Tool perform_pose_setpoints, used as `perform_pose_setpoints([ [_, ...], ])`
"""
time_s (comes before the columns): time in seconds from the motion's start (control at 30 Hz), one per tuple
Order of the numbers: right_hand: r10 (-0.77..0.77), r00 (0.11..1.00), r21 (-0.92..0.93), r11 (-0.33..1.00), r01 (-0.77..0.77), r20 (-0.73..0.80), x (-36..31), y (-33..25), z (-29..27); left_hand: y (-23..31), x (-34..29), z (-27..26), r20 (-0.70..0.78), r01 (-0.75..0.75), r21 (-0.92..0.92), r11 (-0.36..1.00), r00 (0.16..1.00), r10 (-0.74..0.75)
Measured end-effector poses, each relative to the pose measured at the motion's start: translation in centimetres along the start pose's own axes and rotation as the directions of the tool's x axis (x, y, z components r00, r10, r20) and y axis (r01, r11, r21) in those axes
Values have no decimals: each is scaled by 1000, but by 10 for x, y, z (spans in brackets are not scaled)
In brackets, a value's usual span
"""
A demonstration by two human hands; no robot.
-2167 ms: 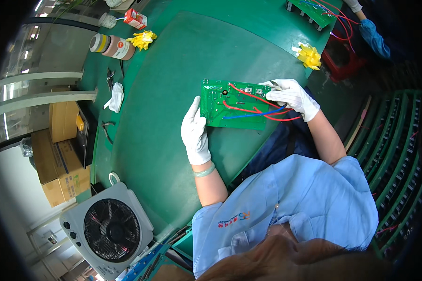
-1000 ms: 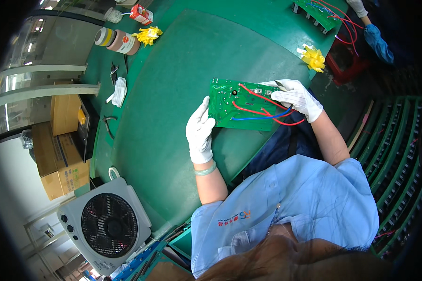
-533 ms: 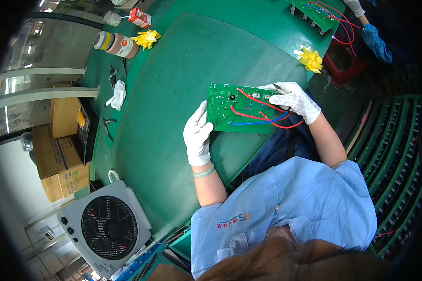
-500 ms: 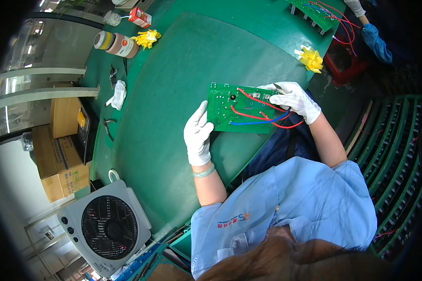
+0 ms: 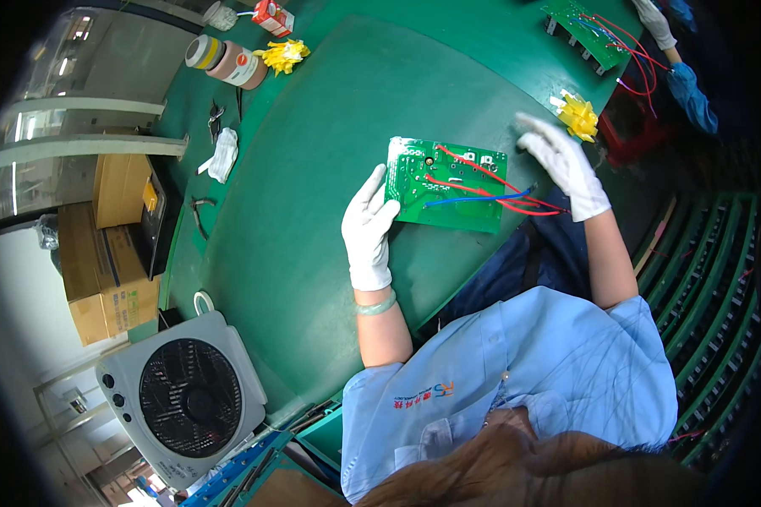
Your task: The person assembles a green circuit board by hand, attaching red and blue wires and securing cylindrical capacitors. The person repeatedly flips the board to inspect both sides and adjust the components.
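Note:
My left hand (image 5: 369,232), in a white glove, grips the left edge of a green circuit board (image 5: 461,217), its thumb on the near face. The board is held over the green work table (image 5: 313,279). Several red wires (image 5: 482,173) and a blue wire (image 5: 473,199) run from it, their free ends hanging past its right edge. My right hand (image 5: 564,166), gloved too, is up and to the right of the board, apart from it. Its fingers are stretched out and somewhat blurred by motion; I make out nothing held in them.
Yellow bundles (image 5: 282,56) and a capped bottle (image 5: 228,62) stand at the far left, with pliers (image 5: 198,218) and a white cloth (image 5: 221,155) nearer. A fan (image 5: 193,397) is at lower left. A co-worker's gloved hand (image 5: 655,24) is beside another wired board (image 5: 579,34).
My right hand has let go of the board's right side and moved away up and right; the dark thin thing at its fingers no longer shows. The left hand keeps its hold.

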State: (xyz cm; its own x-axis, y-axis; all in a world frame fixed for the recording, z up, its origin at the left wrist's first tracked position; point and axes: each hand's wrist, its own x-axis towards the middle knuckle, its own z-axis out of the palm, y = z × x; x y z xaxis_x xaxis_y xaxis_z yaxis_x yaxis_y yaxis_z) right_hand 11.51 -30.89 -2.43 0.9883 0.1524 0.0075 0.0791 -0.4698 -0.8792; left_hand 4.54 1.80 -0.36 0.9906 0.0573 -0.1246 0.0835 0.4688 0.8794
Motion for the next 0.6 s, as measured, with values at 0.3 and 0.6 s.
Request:
perform_pose_setpoints([
  [0.3,50,887,324,939,114,-459,3,17,23,-4,5,-2,-3,6,-16,1000,1000,-6],
  [0.6,19,1000,173,985,-17,-9,-20,-76,-13,6,-3,-1,25,35,-50,998,999,-34],
])
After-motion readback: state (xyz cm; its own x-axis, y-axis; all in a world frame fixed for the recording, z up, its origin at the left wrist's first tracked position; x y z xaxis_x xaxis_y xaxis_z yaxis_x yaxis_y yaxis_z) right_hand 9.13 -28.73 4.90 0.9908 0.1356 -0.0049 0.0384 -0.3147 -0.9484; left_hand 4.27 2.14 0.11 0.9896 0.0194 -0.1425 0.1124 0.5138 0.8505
